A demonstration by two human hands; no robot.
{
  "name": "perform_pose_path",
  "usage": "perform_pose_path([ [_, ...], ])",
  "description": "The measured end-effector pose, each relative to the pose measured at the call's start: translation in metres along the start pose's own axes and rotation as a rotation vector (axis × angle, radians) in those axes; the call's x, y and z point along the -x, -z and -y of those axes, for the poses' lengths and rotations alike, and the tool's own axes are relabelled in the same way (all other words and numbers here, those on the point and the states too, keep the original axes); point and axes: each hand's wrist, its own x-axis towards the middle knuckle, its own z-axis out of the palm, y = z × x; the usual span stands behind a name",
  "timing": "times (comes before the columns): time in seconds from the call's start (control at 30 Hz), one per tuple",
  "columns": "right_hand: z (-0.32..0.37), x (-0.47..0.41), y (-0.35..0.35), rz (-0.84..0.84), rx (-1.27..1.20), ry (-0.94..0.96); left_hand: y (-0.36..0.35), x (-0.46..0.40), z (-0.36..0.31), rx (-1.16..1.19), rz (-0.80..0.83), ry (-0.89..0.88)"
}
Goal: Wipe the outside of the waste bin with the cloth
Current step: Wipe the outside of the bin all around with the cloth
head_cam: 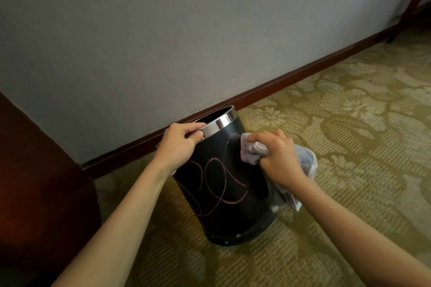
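Observation:
A black round waste bin (228, 212) with a shiny metal rim stands tilted on the carpet near the wall. Pink scribbled lines run across its side. My left hand (179, 144) grips the metal rim at the bin's upper left. My right hand (277, 158) is closed on a bunched pale grey cloth (253, 150), which presses against the bin's upper right side. More of the cloth hangs down behind my right wrist.
A grey wall (186, 42) with a dark red skirting board (268, 86) runs just behind the bin. Dark wooden furniture (35, 182) stands at the left. A wooden leg (407, 4) rises at the far right. Patterned olive carpet (349, 123) spreads to the right and front.

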Motion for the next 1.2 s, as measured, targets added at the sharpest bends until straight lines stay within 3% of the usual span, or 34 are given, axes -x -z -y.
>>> perform_pose_path([
  [0.17,-0.01,0.066,-0.012,0.067,0.03,0.096,0.012,-0.005,0.006,0.038,-0.028,0.038],
  [0.3,-0.012,0.049,-0.003,0.126,0.04,0.082,0.008,-0.005,0.005,0.027,-0.028,0.045],
  [0.53,0.01,-0.01,-0.001,-0.138,-0.094,-0.035,-0.009,-0.001,-0.013,-0.034,-0.005,0.013],
  [0.73,-0.006,0.058,-0.016,-0.009,-0.044,0.174,0.003,-0.01,-0.015,-0.007,0.021,0.052],
  [0.83,-0.005,0.027,-0.002,-0.014,-0.068,0.247,0.003,-0.01,-0.018,-0.004,0.089,0.051],
  [0.93,0.005,-0.021,0.005,-0.106,-0.032,0.163,-0.007,-0.009,-0.023,-0.039,0.12,0.037],
  [1.0,0.009,-0.025,0.001,-0.109,0.012,0.202,-0.008,-0.01,-0.023,-0.033,0.104,0.054],
  [1.2,-0.021,0.064,-0.019,0.124,0.157,0.514,0.011,-0.019,-0.015,0.011,0.094,0.088],
])
